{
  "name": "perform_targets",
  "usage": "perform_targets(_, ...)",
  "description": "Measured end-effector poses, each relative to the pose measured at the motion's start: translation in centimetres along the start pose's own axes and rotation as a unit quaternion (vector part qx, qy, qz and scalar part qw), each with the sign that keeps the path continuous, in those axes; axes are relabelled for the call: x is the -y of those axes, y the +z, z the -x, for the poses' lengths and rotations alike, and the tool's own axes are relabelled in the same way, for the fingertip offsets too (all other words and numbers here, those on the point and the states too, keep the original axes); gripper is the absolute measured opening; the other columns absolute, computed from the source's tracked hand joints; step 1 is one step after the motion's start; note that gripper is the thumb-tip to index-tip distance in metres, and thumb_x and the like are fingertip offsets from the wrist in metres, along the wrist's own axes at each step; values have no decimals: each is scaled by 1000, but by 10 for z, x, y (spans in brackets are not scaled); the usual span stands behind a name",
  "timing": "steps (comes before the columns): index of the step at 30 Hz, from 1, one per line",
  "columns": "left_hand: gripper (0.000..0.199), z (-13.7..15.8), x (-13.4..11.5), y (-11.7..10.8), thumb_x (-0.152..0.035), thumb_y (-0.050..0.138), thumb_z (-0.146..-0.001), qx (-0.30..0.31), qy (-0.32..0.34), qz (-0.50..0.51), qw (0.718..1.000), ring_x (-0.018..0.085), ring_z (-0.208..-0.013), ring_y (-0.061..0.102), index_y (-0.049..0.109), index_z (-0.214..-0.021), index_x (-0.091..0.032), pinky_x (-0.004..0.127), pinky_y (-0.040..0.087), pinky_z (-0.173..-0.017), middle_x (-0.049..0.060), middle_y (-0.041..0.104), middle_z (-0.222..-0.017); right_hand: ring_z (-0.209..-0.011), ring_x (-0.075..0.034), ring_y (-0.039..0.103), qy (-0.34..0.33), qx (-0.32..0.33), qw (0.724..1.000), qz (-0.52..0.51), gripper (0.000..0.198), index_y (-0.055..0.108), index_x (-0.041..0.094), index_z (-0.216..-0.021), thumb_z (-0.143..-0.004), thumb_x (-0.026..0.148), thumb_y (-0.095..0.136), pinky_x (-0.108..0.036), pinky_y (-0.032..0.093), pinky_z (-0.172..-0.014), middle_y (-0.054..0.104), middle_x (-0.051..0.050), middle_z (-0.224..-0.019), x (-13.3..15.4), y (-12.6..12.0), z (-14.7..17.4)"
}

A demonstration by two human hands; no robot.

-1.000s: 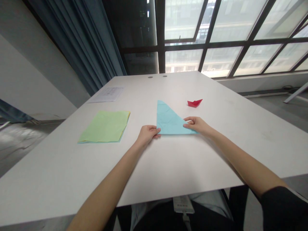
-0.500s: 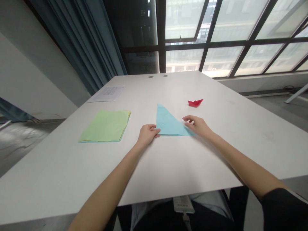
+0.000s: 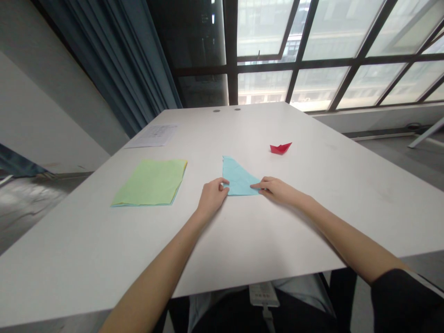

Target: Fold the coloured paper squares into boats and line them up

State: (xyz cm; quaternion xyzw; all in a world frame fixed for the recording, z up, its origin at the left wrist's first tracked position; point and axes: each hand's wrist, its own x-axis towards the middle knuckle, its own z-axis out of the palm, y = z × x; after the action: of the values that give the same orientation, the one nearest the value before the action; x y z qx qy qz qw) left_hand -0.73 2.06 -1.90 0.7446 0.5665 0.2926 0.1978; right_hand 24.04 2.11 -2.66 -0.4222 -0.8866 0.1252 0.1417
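Note:
A light blue sheet of paper (image 3: 238, 179), folded to a rough triangle, lies on the white table in front of me. My left hand (image 3: 212, 196) grips its left edge near the bottom corner, thumb and fingers closed on it. At the opposite end, my right hand (image 3: 277, 189) has closed on the right corner, with the index finger lying along the paper. That corner is hidden under the fingers. The sheet's top looks slightly uneven, and its right slope bends inward.
A small red paper boat (image 3: 280, 148) sits beyond my right hand. To the left lies a stack of coloured paper (image 3: 151, 182), green on top. Behind it is a printed white sheet (image 3: 152, 136). The table's (image 3: 263, 249) front edge runs close to my body.
My right hand has moved left and down onto the paper's right corner, its fingers closing. The blue sheet now looks shorter and narrower. My left hand stays at the left edge.

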Motion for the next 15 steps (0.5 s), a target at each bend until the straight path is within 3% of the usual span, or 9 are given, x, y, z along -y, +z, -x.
perform_targets(3, 17, 0, -2, -1, -19, 52, -73, 12, 7, -36, 999, 13, -57, 52, 68, -80, -18, 24, 35, -60, -1, 57, -57, -80, -19, 56, 0, 11, 1000, -1, 34, 60, 22, -116, -86, 22, 44, -31, 43, -76, 58, -9, -86, -5, -3, 1)
perform_targets(10, 21, 2, -3, -2, -19, 50, -76, 20, 23, -61, 998, 14, -60, 54, 69, -83, -18, 25, 39, -64, 2, 62, -64, -70, -16, 55, 64, 47, 995, -54, 30, 65, 24, -107, -84, 24, 46, -29, 43, -69, 59, -7, -84, -22, -22, 8)
perform_targets(15, 22, 2, -6, -3, -18, 49, -76, 27, 17, -68, 997, 15, -61, 55, 69, -85, -17, 26, 40, -65, 3, 63, -66, -72, -16, 53, 43, 66, 992, -94, 31, 64, 23, -109, -81, 28, 51, -30, 43, -69, 57, -7, -85, -37, -27, 12)
